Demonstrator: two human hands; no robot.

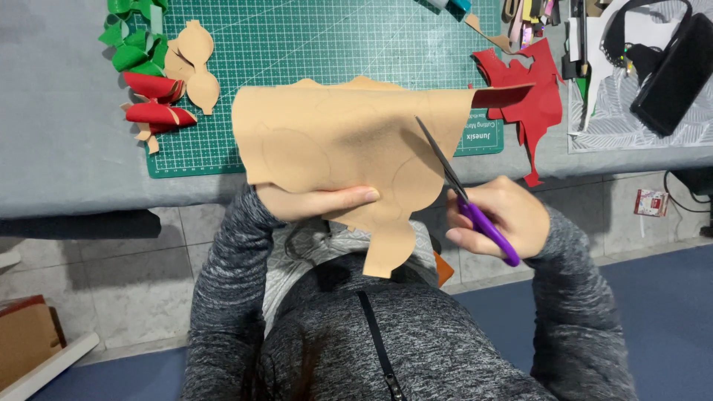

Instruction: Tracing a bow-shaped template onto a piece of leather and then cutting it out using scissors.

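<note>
1. Left hand (316, 202) grips the tan sheet (349, 141) from below, above the lap.
2. Right hand (499, 219) holds purple-handled scissors (464, 197), blades at the sheet's right edge (slightly parted).
3. Beyond: green cutting mat (312, 44), red scraps (531, 93).

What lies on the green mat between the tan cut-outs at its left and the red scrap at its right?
In the head view, the mat between the tan cut-outs and red scrap is bare; lower down, the held tan sheet covers it.
</note>
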